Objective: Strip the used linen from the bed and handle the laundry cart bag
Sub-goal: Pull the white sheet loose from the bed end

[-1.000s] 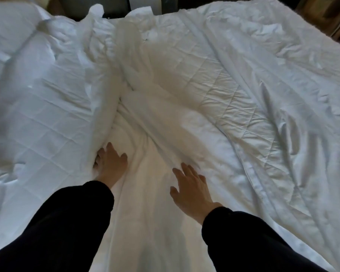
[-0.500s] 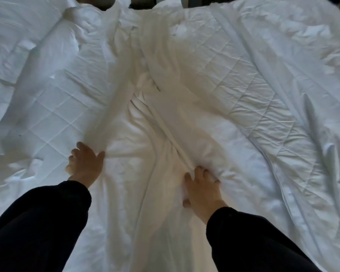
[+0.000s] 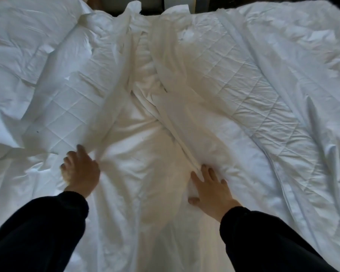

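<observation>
A white used sheet (image 3: pixel 145 146) lies bunched in long folds down the middle of the bed. The quilted mattress pad (image 3: pixel 249 99) is bared on either side of it. My left hand (image 3: pixel 80 169) has curled fingers and grips the sheet's left fold where it meets the pad. My right hand (image 3: pixel 210 187) digs its fingertips into the right fold beside a narrow hem band, with the thumb tucked in below. Both arms are in dark sleeves. No laundry cart or bag is in view.
Crumpled white bedding (image 3: pixel 28 46) is heaped at the far left. More loose white linen (image 3: pixel 312 75) drapes over the right side of the bed. A dark gap and a pale upright edge (image 3: pixel 177 4) show beyond the far end of the bed.
My left hand has slid left along the sheet to the edge of the pad. My right hand has gone forward and closed into the right fold. Since half a second ago, both have barely moved.
</observation>
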